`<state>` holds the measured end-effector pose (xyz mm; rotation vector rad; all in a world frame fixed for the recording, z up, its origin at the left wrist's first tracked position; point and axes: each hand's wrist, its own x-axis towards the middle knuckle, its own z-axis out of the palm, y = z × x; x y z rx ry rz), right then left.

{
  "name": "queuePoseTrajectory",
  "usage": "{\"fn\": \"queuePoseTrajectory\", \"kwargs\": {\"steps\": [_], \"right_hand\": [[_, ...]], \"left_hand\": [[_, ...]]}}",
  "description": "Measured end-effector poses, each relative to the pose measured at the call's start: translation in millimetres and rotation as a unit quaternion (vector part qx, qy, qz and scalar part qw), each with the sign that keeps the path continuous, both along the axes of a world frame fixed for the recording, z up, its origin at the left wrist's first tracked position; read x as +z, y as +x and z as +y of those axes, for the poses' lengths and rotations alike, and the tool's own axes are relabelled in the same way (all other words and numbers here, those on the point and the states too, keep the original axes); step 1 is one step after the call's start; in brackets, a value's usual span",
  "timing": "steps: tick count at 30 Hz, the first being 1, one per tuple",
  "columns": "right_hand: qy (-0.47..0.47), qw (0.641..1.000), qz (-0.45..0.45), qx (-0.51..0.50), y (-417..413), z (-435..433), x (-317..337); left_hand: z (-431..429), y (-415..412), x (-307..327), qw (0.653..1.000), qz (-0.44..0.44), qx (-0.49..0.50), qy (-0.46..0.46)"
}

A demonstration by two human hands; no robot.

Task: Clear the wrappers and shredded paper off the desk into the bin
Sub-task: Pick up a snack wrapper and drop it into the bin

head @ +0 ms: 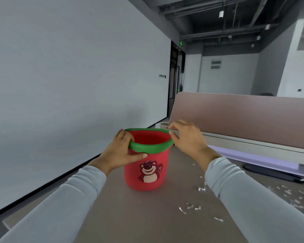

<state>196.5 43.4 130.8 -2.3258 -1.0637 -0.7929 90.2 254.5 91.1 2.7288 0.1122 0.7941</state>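
Observation:
A red bin [147,174] with a green rim and a bear picture stands upright on the grey desk [147,216]. My left hand [121,151] grips the bin's left rim, fingers inside and thumb across the outer wall. My right hand [188,137] hovers at the right rim with fingers spread; it touches the rim lightly or is just off it. White shredded paper bits [191,207] lie scattered on the desk right of the bin, with a denser patch [295,199] at the far right edge. No wrapper shows.
A pink-brown partition panel [244,118] runs along the desk's far side. A purple sheet [263,157] and a dark flat keyboard-like object [270,173] lie below it. The desk's left edge [47,195] drops to the floor by the white wall.

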Motion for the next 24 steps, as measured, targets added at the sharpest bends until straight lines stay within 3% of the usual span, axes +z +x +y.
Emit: {"fn": "queuePoseTrajectory", "kwargs": {"steps": [3,5,8,11,13,15,18,20,24], "right_hand": [[-0.01,0.999,0.01,-0.029,2.1,-29.2,-12.2],[-0.015,0.999,0.019,-0.045,0.8,-49.2,-19.7],[-0.024,0.996,0.038,-0.075,-4.9,-79.6,-32.2],[-0.023,0.992,0.063,-0.107,-15.1,-111.3,-48.7],[-0.035,0.987,0.089,-0.129,-23.1,-131.9,-61.3],[-0.041,0.981,0.11,-0.152,-32.1,-154.1,-74.3],[-0.036,0.971,0.14,-0.19,-46.8,-189.3,-91.7],[-0.045,0.964,0.153,-0.214,-55.4,-212.6,-101.5],[-0.045,0.948,0.172,-0.264,-68.6,-255.5,-116.0]], "left_hand": [[-21.1,0.3,5.5,0.995,-0.032,0.076,0.053],[-38.7,-1.4,4.1,0.987,-0.094,0.075,0.103],[-70.4,1.5,-10.1,0.968,-0.197,0.001,0.158],[-110.8,9.4,-39.4,0.963,-0.196,-0.089,0.161],[-136.0,13.6,-63.6,0.977,-0.111,-0.127,0.133],[-153.0,18.4,-88.6,0.986,0.063,-0.129,0.09],[-171.1,27.5,-116.7,0.954,0.272,-0.101,0.07],[-185.0,34.8,-124.5,0.939,0.324,-0.09,0.075],[-230.2,47.6,-123.4,0.926,0.338,-0.137,0.094]]}}
